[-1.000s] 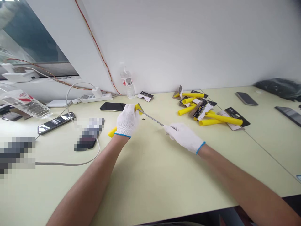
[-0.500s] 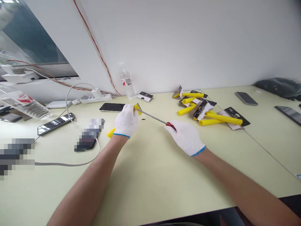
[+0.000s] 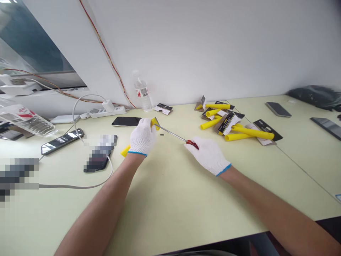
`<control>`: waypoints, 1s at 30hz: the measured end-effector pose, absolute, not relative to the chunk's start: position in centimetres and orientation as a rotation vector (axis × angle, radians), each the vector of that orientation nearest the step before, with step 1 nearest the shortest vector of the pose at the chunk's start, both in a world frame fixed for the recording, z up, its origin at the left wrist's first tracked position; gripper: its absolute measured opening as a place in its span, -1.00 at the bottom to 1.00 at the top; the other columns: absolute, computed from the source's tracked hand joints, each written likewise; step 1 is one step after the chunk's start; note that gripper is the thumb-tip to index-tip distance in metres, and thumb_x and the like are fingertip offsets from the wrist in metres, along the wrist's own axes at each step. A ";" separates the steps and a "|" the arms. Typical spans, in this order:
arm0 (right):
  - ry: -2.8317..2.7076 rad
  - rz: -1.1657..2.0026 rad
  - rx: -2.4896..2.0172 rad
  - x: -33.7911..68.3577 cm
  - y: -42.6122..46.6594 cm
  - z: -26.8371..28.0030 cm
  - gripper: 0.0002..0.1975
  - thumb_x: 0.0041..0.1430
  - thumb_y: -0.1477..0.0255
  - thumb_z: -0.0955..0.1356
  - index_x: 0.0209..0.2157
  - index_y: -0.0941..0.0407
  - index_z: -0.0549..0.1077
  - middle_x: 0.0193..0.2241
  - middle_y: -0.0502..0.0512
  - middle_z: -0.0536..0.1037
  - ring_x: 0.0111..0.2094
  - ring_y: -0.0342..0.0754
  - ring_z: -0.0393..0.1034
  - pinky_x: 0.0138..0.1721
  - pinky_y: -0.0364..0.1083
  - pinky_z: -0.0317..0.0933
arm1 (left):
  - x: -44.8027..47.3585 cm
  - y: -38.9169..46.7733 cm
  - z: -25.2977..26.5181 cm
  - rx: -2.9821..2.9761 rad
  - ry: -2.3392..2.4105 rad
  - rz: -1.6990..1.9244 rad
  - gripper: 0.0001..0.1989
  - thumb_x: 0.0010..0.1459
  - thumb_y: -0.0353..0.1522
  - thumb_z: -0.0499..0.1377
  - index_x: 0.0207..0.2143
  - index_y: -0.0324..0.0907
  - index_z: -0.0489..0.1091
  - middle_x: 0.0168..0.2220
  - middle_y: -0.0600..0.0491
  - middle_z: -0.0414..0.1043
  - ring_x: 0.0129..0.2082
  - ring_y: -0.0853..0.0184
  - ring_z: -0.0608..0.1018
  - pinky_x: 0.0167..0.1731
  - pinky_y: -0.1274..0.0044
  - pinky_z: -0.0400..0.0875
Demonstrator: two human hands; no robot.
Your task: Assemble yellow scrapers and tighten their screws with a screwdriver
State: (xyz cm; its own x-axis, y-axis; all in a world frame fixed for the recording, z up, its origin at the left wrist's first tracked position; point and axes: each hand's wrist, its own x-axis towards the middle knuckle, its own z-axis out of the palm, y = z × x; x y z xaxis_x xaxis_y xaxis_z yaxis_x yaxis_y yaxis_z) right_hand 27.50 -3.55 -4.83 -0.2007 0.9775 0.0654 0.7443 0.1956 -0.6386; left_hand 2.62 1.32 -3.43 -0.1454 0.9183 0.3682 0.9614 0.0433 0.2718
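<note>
My left hand [image 3: 142, 136], in a white knit glove with a blue cuff, is closed around a yellow scraper [image 3: 125, 150]; its handle end sticks out below the palm and its head, with a thin greyish edge, shows past the fingers. A screwdriver [image 3: 173, 134] with a long metal shaft and a red handle is gripped in my right hand [image 3: 209, 153], gloved the same way. The shaft's tip meets the scraper's head beside my left fingertips; the exact contact point is too small to make out. A small dark piece [image 3: 162, 134] lies on the table just below the shaft.
Several yellow tube-handled tools [image 3: 253, 132] with black-and-white cards lie in a pile at back right. A water bottle [image 3: 143, 93] stands by the wall near a folded card [image 3: 163, 108]. Phones [image 3: 62, 141], cables and a power strip [image 3: 108, 111] occupy the left; more phones [image 3: 278, 109] rest far right.
My right hand and the screwdriver handle have shifted slightly left, toward my left hand. The left hand keeps its hold on the scraper, nearly still. The camera view has moved a little.
</note>
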 end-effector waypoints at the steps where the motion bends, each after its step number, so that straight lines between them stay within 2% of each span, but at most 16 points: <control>1: -1.974 0.908 -1.591 27.5 -3.6 -4.6 -0.62 0.43 0.10 0.27 -0.33 0.10 0.43 -0.50 0.03 0.38 -0.51 -0.10 0.17 -0.46 -0.11 -0.02 | 2.6 1.3 -3.5 -1.983 -2.205 -0.698 -0.81 0.34 -0.39 0.11 -0.05 -0.19 0.44 -0.09 -0.20 0.49 -0.19 0.12 0.56 -0.30 0.41 0.31; 3: -1.782 1.504 -1.512 27.6 -3.5 -4.0 -0.55 0.46 0.02 0.18 -0.25 0.07 0.43 -0.59 -0.08 0.22 -0.62 -0.15 -0.06 -0.56 -0.12 -0.12 | 2.6 1.4 -3.7 -1.972 -2.220 -0.685 -0.80 0.33 -0.38 0.11 -0.03 -0.19 0.44 -0.07 -0.20 0.49 -0.20 0.14 0.56 -0.34 0.42 0.29; 5: -1.598 1.846 -1.431 27.7 -3.5 -3.7 -0.56 0.44 -0.04 0.20 -0.25 0.06 0.36 -0.60 -0.14 0.17 -0.64 -0.19 -0.22 -0.61 -0.14 -0.22 | 2.5 1.6 -3.8 -1.971 -2.214 -0.690 -0.79 0.33 -0.38 0.11 -0.02 -0.18 0.43 -0.04 -0.19 0.49 -0.19 0.14 0.58 -0.35 0.43 0.28; 7: -1.625 1.648 -1.514 27.6 -3.4 -3.8 -0.60 0.33 0.02 0.36 -0.32 0.06 0.28 -0.56 -0.12 0.25 -0.63 -0.22 -0.13 -0.59 -0.15 -0.18 | 2.3 1.6 -3.9 -1.970 -2.194 -0.704 -0.78 0.33 -0.38 0.11 -0.02 -0.17 0.43 -0.03 -0.19 0.48 -0.15 0.14 0.59 -0.35 0.43 0.29; 9: -1.788 1.102 -1.646 27.5 -3.5 -4.4 -0.61 0.25 0.12 0.45 -0.38 0.08 0.28 -0.52 -0.05 0.36 -0.56 -0.18 0.10 -0.52 -0.14 -0.06 | 2.3 1.7 -3.9 -1.968 -2.186 -0.708 -0.78 0.33 -0.37 0.10 -0.02 -0.17 0.42 -0.02 -0.20 0.48 -0.12 0.12 0.60 -0.33 0.43 0.31; 11: -1.959 0.580 -1.663 27.4 -3.6 -5.0 -0.63 0.33 0.15 0.40 -0.42 0.09 0.32 -0.49 0.03 0.44 -0.45 -0.09 0.27 -0.42 -0.10 0.01 | 2.4 1.6 -3.8 -1.968 -2.199 -0.696 -0.79 0.32 -0.36 0.11 -0.02 -0.17 0.42 -0.03 -0.20 0.49 -0.11 0.11 0.60 -0.32 0.42 0.32; 13: -2.079 0.335 -1.594 27.4 -3.7 -5.3 -0.60 0.45 0.14 0.29 -0.42 0.10 0.38 -0.41 0.11 0.52 -0.37 -0.02 0.37 -0.36 -0.07 0.04 | 2.5 1.5 -3.7 -1.971 -2.216 -0.685 -0.78 0.32 -0.35 0.11 -0.03 -0.17 0.42 -0.03 -0.20 0.49 -0.14 0.12 0.60 -0.32 0.41 0.33; 14: -2.100 0.349 -1.564 27.4 -3.7 -5.2 -0.59 0.48 0.15 0.24 -0.39 0.11 0.42 -0.38 0.13 0.55 -0.34 -0.01 0.39 -0.34 -0.06 0.06 | 2.6 1.5 -3.7 -1.974 -2.220 -0.682 -0.78 0.32 -0.35 0.11 -0.03 -0.16 0.42 -0.03 -0.20 0.49 -0.16 0.12 0.60 -0.32 0.41 0.33; 16: -2.040 0.601 -1.567 27.7 -3.6 -4.9 -0.58 0.49 0.12 0.22 -0.30 0.11 0.47 -0.35 0.12 0.58 -0.33 -0.02 0.42 -0.33 -0.08 0.12 | 2.6 1.5 -3.6 -1.980 -2.220 -0.684 -0.78 0.31 -0.35 0.10 -0.03 -0.16 0.43 -0.03 -0.19 0.49 -0.19 0.13 0.59 -0.32 0.41 0.34; 19: -1.886 1.003 -1.646 28.1 -3.3 -4.2 -0.60 0.32 0.01 0.38 -0.23 0.10 0.46 -0.36 0.05 0.58 -0.38 -0.06 0.39 -0.38 -0.12 0.15 | 2.4 1.6 -3.8 -2.001 -2.198 -0.721 -0.77 0.29 -0.35 0.10 -0.05 -0.17 0.44 -0.03 -0.20 0.50 -0.18 0.14 0.58 -0.32 0.42 0.34; 21: -1.877 0.905 -1.677 28.2 -3.2 -4.0 -0.64 0.22 0.09 0.47 -0.27 0.10 0.44 -0.34 0.05 0.57 -0.37 -0.06 0.39 -0.37 -0.13 0.14 | 2.3 1.7 -3.9 -2.008 -2.193 -0.751 -0.77 0.27 -0.35 0.10 -0.06 -0.17 0.45 -0.04 -0.20 0.50 -0.17 0.14 0.58 -0.32 0.43 0.34; 22: -1.909 0.780 -1.675 28.2 -3.2 -4.0 -0.68 0.23 0.14 0.47 -0.30 0.10 0.44 -0.35 0.05 0.57 -0.36 -0.05 0.38 -0.36 -0.13 0.12 | 2.2 1.8 -4.0 -2.009 -2.194 -0.763 -0.77 0.26 -0.35 0.11 -0.06 -0.17 0.45 -0.04 -0.20 0.50 -0.16 0.14 0.58 -0.32 0.43 0.34; 25: -2.034 0.395 -1.654 28.0 -3.5 -4.4 -0.69 0.39 0.16 0.34 -0.32 0.11 0.46 -0.40 0.11 0.54 -0.38 -0.02 0.36 -0.36 -0.09 0.02 | 2.1 1.9 -4.0 -2.021 -2.196 -0.790 -0.77 0.24 -0.35 0.12 -0.07 -0.17 0.45 -0.03 -0.21 0.50 -0.10 0.12 0.58 -0.28 0.42 0.37; 27: -2.093 0.376 -1.602 27.7 -3.8 -4.5 -0.64 0.45 0.15 0.27 -0.31 0.11 0.46 -0.41 0.14 0.53 -0.39 -0.02 0.35 -0.37 -0.07 -0.01 | 2.1 1.8 -3.9 -2.038 -2.192 -0.811 -0.76 0.24 -0.36 0.11 -0.07 -0.17 0.45 -0.03 -0.21 0.50 -0.06 0.11 0.57 -0.23 0.41 0.39; 28: -2.084 0.517 -1.577 27.6 -3.9 -4.4 -0.60 0.47 0.13 0.24 -0.31 0.11 0.46 -0.42 0.14 0.52 -0.42 -0.04 0.33 -0.38 -0.08 0.00 | 2.2 1.8 -3.8 -2.047 -2.188 -0.821 -0.76 0.25 -0.36 0.11 -0.06 -0.18 0.45 -0.03 -0.21 0.50 -0.04 0.11 0.57 -0.20 0.41 0.40; 30: -1.947 1.026 -1.528 27.5 -4.0 -3.9 -0.55 0.49 0.08 0.19 -0.30 0.10 0.44 -0.50 0.07 0.47 -0.53 -0.11 0.23 -0.45 -0.10 0.02 | 2.3 1.6 -3.6 -2.058 -2.175 -0.841 -0.75 0.25 -0.37 0.11 -0.05 -0.18 0.45 -0.02 -0.22 0.49 -0.03 0.12 0.56 -0.14 0.39 0.42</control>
State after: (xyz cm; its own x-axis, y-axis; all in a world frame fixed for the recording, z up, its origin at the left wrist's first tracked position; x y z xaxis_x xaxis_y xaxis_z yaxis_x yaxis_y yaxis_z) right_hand 27.48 -3.99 -3.94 -0.2786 0.9562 -0.0895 0.6143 0.1058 -0.7819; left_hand 2.27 1.63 -3.56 -0.1241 0.9166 0.3800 0.9337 -0.0217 0.3573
